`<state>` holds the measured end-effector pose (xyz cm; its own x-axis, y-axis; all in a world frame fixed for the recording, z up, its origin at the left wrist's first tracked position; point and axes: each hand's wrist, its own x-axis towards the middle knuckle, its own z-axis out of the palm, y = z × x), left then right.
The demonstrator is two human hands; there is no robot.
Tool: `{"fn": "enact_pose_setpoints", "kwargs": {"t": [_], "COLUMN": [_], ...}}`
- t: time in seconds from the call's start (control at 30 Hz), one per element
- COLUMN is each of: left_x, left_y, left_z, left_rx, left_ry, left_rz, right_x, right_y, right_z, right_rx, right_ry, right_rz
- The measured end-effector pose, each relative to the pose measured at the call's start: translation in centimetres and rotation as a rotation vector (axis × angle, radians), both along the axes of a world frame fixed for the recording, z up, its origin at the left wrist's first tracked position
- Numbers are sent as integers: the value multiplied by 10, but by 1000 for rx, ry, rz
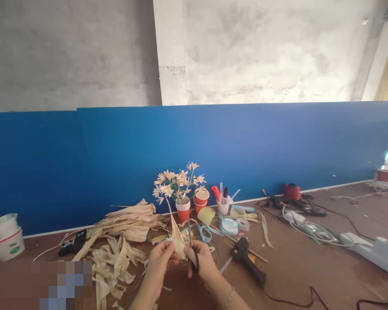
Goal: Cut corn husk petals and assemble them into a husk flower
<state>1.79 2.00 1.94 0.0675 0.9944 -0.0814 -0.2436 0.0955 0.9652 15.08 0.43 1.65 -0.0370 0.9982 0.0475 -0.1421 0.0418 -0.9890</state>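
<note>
A pale dried husk piece (pixel 178 240), with a narrow tip pointing up, is pinched in my left hand (pixel 161 258). Black-handled scissors (pixel 195 259) are in my right hand (pixel 202 260), their blades upright just right of the husk. The fingers of both hands nearly meet at the husk's lower end. Behind them, white flowers (pixel 177 183) on green stems stand in a red and white paper cup (pixel 183 211). Left of my hands lie a bundle of dried husks (pixel 132 221) and a heap of husk scraps (pixel 114 262).
A black glue gun (pixel 247 258) lies right of my hands, beside a thin stick. Farther back are a cup of pens (pixel 223 207) and blue ribbon rolls (pixel 229 225). Cables and a white power strip (pixel 375 254) spread at right. A white bucket (pixel 8 243) stands far left.
</note>
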Motion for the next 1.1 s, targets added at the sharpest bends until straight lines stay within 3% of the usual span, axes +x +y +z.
{"fn": "enact_pose_setpoints", "kwargs": {"t": [0.17, 0.37, 0.63, 0.8, 0.93, 1.1], "left_x": [0, 1, 6, 7, 3, -2], "left_y": [1, -2, -3, -6, -7, -6], "left_z": [-9, -13, -6, 4, 6, 9], "left_rx": [5, -9, 41, 22, 9, -11], "left_ry": [33, 58, 125, 147, 88, -22], "left_rz": [-83, 16, 58, 7, 175, 365], "right_x": [4, 9, 11, 9, 7, -3], "right_y": [2, 6, 5, 3, 0, -11], "right_z": [-6, -12, -9, -7, -6, -8], "right_rx": [2, -11, -40, -34, -11, -17], "right_ry": [-32, -62, -102, -101, -77, -156], "right_rz": [19, 66, 41, 41, 71, 245]}}
